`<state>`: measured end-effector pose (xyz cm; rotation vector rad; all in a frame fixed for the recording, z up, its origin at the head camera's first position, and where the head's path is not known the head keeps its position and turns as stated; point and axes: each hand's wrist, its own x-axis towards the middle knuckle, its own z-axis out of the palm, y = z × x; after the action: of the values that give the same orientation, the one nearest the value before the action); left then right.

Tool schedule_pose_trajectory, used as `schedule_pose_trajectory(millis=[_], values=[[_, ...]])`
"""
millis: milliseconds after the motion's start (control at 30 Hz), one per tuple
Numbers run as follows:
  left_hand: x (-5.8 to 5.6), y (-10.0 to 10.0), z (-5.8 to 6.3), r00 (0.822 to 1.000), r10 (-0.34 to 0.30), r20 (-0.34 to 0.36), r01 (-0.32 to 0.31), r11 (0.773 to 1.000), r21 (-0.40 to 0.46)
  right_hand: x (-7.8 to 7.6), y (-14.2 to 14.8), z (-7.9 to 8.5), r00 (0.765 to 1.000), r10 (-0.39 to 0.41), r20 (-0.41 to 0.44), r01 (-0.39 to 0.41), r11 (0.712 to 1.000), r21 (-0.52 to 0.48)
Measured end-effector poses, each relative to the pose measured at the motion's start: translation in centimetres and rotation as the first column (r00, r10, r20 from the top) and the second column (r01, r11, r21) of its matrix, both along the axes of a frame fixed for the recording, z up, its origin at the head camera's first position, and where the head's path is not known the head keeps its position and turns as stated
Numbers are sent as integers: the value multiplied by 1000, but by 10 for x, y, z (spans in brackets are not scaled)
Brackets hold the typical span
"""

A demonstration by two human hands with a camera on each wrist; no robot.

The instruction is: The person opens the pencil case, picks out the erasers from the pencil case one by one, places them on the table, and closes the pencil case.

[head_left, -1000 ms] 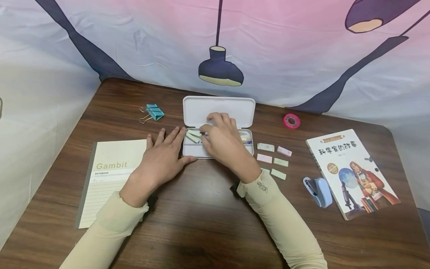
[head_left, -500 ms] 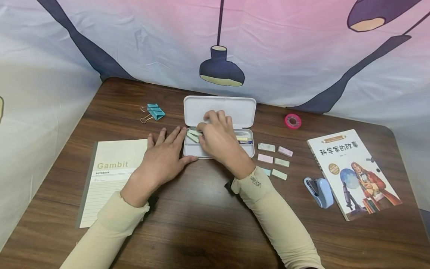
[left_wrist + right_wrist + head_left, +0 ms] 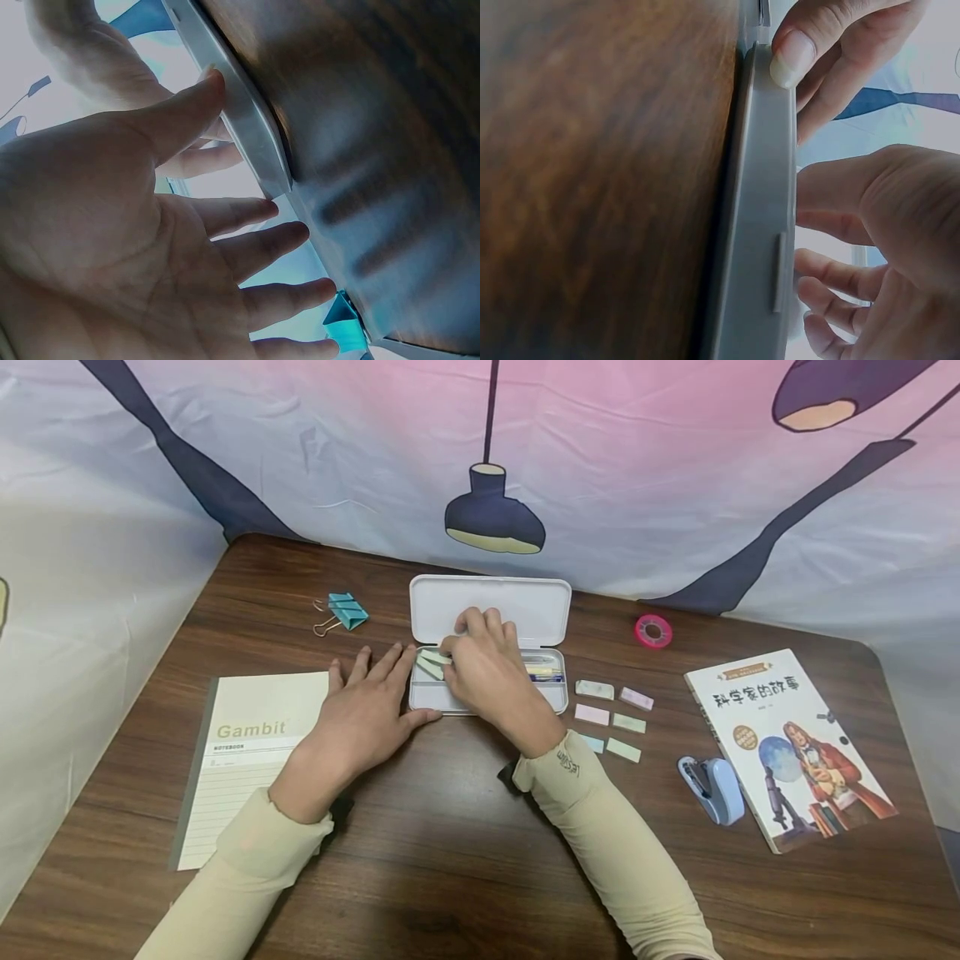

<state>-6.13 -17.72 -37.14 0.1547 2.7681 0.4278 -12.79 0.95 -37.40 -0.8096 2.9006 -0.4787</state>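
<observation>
A white pencil case [image 3: 435, 697] lies with its lid raised at the table's middle. Its back compartment holds pale green strips [image 3: 429, 667] at left and pens [image 3: 545, 672] at right. My left hand [image 3: 363, 718] is spread flat beside it, thumb at the front left corner and index fingertip at the left side. In the left wrist view, those fingers are straight. My right hand [image 3: 495, 681] reaches into the case from above, thumb and index finger down inside. In the right wrist view, the front wall hides their tips, so whether they pinch anything is hidden.
Several small pastel blocks [image 3: 592, 714], perhaps erasers, lie right of the case. Farther right are a blue stapler [image 3: 712, 789], a book [image 3: 791, 752] and a pink tape roll [image 3: 653, 632]. A notebook [image 3: 247, 760] and a teal binder clip [image 3: 347, 610] lie left.
My right hand has shifted slightly left inside the case, its wrist lower left. A dark pen end seen earlier by its fingers is now hidden. My left hand stays put.
</observation>
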Motion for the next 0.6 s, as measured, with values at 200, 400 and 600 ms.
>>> schedule_pose_trajectory(millis=[200, 400, 600], values=[[-3, -5, -14, 1000, 4, -10, -4, 1000, 8, -6, 1, -13, 1000, -12, -10, 12, 1000, -23], [0, 1, 2, 1000, 3, 7, -3, 1000, 3, -12, 7, -23, 999, -16, 41, 21, 994, -112], [1, 0, 1, 1000, 0, -3, 0, 1000, 2, -2, 21, -3, 999, -21, 47, 28, 989, -148]])
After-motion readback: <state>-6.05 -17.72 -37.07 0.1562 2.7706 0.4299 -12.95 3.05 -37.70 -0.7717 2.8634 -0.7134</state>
